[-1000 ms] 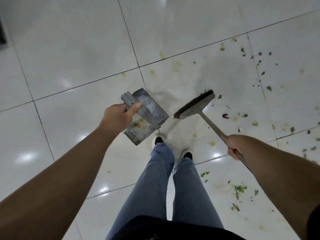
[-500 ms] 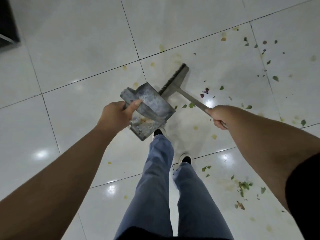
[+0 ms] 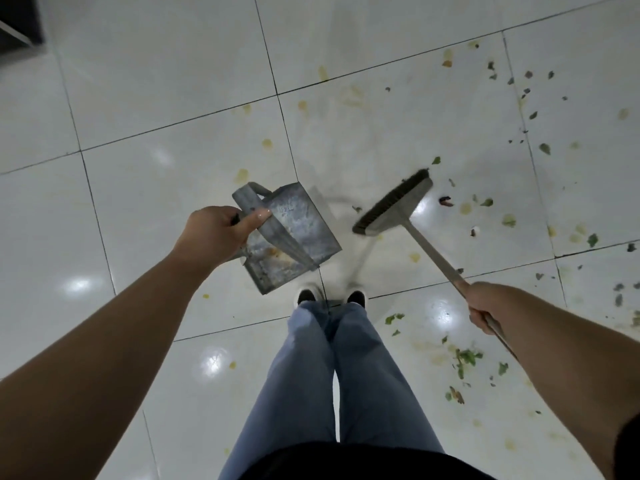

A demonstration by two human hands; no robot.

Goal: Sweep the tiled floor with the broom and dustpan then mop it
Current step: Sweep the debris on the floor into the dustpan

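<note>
My left hand (image 3: pixel 218 233) grips the handle of a grey metal dustpan (image 3: pixel 294 233), held in the air above the floor just ahead of my feet. My right hand (image 3: pixel 488 306) grips the pale handle of a broom, whose dark-bristled head (image 3: pixel 393 206) is right of the dustpan, a short gap apart from it. Green leaf scraps (image 3: pixel 467 358) and yellowish stains (image 3: pixel 507 220) lie scattered over the white tiled floor (image 3: pixel 156 98), mostly to the right of the broom. Brownish residue sits inside the dustpan.
My legs in blue jeans and my shoes (image 3: pixel 329 297) stand at the centre, just behind the dustpan. A dark object (image 3: pixel 17 26) occupies the top-left corner. Light reflections shine on the glossy tiles to the left.
The broom head has swung from beside the dustpan's far edge back out to the right. The dustpan stays in my left hand, nearly unmoved.
</note>
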